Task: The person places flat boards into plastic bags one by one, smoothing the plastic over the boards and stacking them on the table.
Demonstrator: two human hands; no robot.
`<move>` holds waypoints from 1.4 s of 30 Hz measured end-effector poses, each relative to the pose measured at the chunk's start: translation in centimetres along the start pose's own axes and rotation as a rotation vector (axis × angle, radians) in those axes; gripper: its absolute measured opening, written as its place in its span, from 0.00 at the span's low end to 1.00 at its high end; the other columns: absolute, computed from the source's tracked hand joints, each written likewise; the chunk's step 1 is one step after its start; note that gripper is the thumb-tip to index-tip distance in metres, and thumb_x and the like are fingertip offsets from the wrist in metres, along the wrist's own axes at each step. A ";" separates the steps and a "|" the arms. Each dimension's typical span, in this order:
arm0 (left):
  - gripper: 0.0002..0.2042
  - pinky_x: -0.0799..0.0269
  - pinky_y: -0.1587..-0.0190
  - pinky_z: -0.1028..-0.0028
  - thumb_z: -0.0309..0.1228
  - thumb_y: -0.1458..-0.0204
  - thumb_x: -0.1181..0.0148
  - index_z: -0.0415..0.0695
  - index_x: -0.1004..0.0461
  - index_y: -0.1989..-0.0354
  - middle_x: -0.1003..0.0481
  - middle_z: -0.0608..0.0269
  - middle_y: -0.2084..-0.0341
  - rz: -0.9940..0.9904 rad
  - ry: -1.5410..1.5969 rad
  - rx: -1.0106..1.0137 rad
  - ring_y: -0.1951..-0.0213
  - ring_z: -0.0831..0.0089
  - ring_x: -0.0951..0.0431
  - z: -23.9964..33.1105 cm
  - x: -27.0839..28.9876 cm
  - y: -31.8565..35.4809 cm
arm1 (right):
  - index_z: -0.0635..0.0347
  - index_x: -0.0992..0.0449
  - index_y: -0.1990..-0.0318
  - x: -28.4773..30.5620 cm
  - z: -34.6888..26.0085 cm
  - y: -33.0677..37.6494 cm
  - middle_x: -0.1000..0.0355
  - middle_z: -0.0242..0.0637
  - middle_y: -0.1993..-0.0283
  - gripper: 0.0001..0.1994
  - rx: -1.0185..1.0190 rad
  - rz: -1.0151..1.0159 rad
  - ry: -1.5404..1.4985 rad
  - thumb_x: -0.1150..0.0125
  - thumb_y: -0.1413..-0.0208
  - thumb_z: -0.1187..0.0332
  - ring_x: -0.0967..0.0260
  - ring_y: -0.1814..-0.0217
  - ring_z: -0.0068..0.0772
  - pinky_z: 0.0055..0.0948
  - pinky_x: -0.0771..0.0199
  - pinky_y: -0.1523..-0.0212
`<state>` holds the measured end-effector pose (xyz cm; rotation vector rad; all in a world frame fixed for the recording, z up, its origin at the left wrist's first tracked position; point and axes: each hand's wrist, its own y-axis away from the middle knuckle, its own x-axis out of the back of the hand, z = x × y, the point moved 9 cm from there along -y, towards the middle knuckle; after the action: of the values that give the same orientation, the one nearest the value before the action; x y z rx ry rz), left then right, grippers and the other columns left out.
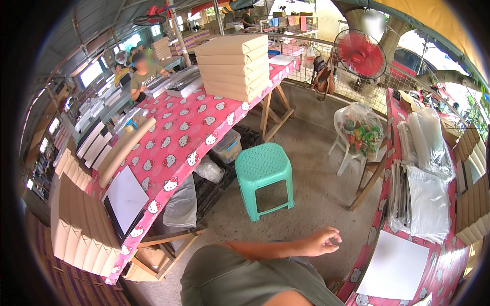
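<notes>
1. Right hand (322, 241): held in the air above the concrete floor, fingers loosely curled, thumb near forefinger, holding nothing. Left hand: out of view.
2. Nearest thing: white rectangular sheet (395, 270) lying flat on the pink patterned surface (443, 270) just right of the hand, apart from it.
3. Stack of clear plastic sleeves (427, 201) beyond the sheet.
4. Teal plastic stool (264, 168) on the floor ahead.
5. Stack of flat tan cardboard boxes (233, 65) on the far long pink surface (176, 135).
6. Row of folded tan boxes (76, 232), left edge.
7. Risk, as judged: the slippery sleeves could slide off if brushed by a passing arm.
</notes>
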<state>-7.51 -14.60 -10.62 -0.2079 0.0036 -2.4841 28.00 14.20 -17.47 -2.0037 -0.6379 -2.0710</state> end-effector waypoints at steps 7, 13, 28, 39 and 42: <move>0.11 0.33 0.57 0.75 0.30 0.50 0.47 0.41 0.35 0.59 0.44 0.57 0.50 -0.228 0.105 0.092 0.61 0.75 0.29 -0.1 -6.1 2.0 | 0.66 0.29 0.61 -3.1 4.1 7.6 0.29 0.50 0.68 0.21 -0.215 0.144 -0.296 0.53 0.48 0.55 0.34 0.73 0.41 0.40 0.35 0.69; 0.15 0.32 0.57 0.76 0.27 0.51 0.46 0.40 0.37 0.55 0.40 0.59 0.53 -0.376 0.054 0.057 0.61 0.75 0.28 0.3 -10.8 2.1 | 0.66 0.34 0.75 -3.4 14.5 12.7 0.40 0.30 0.79 0.11 -0.520 0.466 -1.110 0.55 0.44 0.68 0.44 0.76 0.18 0.19 0.39 0.76; 0.45 0.56 0.42 0.62 0.40 0.70 0.30 0.45 0.50 0.42 0.42 0.51 0.48 -0.943 -0.179 -0.820 0.44 0.59 0.45 14.3 -31.2 3.8 | 0.64 0.29 0.66 10.8 -1.5 13.5 0.31 0.33 0.73 0.11 0.139 -0.073 -1.156 0.49 0.47 0.64 0.36 0.69 0.24 0.27 0.35 0.64; 0.07 0.31 0.72 0.81 0.22 0.51 0.47 0.37 0.31 0.63 0.28 0.64 0.76 -0.977 0.615 0.181 0.76 0.79 0.28 12.1 -31.7 2.2 | 0.68 0.26 0.70 9.9 4.3 22.9 0.29 0.39 0.78 0.08 -0.449 0.433 -1.121 0.38 0.56 0.71 0.37 0.78 0.17 0.21 0.36 0.77; 0.07 0.32 0.73 0.81 0.23 0.51 0.47 0.36 0.31 0.63 0.28 0.63 0.76 -0.917 0.446 0.160 0.77 0.79 0.28 11.1 -30.7 2.4 | 0.66 0.26 0.72 13.8 4.7 23.8 0.31 0.38 0.82 0.06 -0.222 0.700 -0.998 0.38 0.58 0.74 0.36 0.79 0.21 0.21 0.36 0.76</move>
<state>19.68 2.51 -4.31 0.5379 -0.1289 -3.3597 41.35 -2.74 0.20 -2.7726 0.2171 -0.7068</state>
